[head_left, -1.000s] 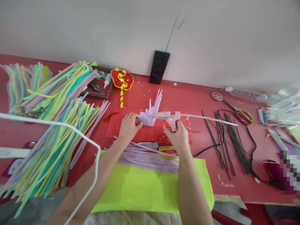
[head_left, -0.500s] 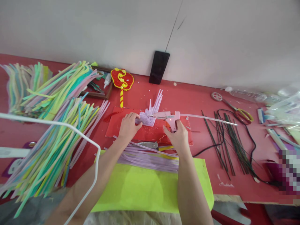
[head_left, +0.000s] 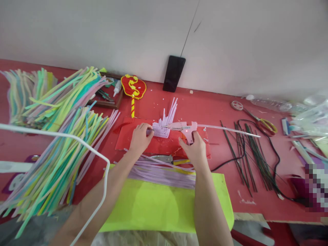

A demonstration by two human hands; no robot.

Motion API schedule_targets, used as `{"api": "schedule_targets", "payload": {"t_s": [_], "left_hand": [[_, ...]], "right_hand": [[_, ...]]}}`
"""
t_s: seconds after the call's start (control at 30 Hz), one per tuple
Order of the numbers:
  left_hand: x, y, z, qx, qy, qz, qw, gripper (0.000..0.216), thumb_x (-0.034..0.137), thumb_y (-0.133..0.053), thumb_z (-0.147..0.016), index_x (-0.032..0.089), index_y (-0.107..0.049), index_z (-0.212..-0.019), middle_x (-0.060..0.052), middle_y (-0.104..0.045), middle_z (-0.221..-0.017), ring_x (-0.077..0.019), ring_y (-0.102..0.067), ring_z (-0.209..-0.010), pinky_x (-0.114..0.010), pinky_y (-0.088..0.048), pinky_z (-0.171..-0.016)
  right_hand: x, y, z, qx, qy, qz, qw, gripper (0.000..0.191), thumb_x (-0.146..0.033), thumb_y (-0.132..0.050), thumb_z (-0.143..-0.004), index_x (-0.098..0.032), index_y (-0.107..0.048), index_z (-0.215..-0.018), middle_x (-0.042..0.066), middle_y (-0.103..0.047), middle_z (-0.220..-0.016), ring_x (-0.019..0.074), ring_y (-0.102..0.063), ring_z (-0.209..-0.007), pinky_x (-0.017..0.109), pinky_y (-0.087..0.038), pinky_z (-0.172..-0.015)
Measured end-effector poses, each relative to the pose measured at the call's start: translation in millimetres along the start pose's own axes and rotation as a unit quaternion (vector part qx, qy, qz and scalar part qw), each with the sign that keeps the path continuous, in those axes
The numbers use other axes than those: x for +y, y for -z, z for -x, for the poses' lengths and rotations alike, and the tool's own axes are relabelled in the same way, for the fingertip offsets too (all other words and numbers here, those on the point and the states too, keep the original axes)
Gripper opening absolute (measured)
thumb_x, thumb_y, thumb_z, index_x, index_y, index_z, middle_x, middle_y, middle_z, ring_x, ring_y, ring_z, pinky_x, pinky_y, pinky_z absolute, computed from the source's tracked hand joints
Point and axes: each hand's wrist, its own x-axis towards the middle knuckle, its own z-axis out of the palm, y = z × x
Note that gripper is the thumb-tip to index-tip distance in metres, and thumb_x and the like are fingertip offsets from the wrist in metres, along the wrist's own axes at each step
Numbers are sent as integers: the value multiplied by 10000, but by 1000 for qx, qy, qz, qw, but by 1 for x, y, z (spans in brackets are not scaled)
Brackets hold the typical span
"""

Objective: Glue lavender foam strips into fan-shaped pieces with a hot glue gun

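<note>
My right hand [head_left: 193, 148] is closed around the handle of a pink hot glue gun [head_left: 188, 129]. A long clear glue stick [head_left: 228, 128] sticks out of its back. The gun's nozzle points left, against or just over a stepped piece of lilac pipe cleaners [head_left: 161, 130] with bent, upright ends. At the left end of that piece, my left hand [head_left: 140, 136] pinches it between thumb and fingers. The piece lies on a red board [head_left: 164, 145]. Loose lilac pipe cleaners [head_left: 161, 176] and pliers [head_left: 161, 158] lie between my forearms.
Bundles of coloured pipe cleaners [head_left: 58, 164] cover the left side. A red and yellow fan-shaped ornament [head_left: 133, 87] and a black phone [head_left: 174, 74] are at the back. On the right lie dark green stems [head_left: 252, 153], scissors [head_left: 266, 126] and a black cord [head_left: 276, 157]. A white bent rod [head_left: 106, 171] crosses the left foreground.
My left thumb and fingers have shifted very slightly left at the end of the lilac piece. The glue gun and my right hand have stayed almost still.
</note>
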Motion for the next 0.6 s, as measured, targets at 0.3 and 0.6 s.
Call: {"api": "schedule_targets", "payload": {"t_s": [0.3,0.6], "left_hand": [[-2,-1,0,0,-3,8,1000,64,179,-558,-794,203,-553,-853,-42,-634,-910,-206,-575,-882,-362,-439,-858],[3,3,0,-17,16,0,1000,113,211,-590,-761,206,-556,-869,-43,-628,-935,-213,-570,-915,-381,-432,-882]], "right_hand": [[1,0,0,2,9,1,1000,281,-395,-583,-681,-234,-353,-674,-69,-380,-599,101,-364,-525,230,-303,-513],[0,1,0,0,8,5,1000,291,-392,-587,-687,-234,-343,-684,-67,-386,-617,97,-358,-526,232,-302,-515]]}}
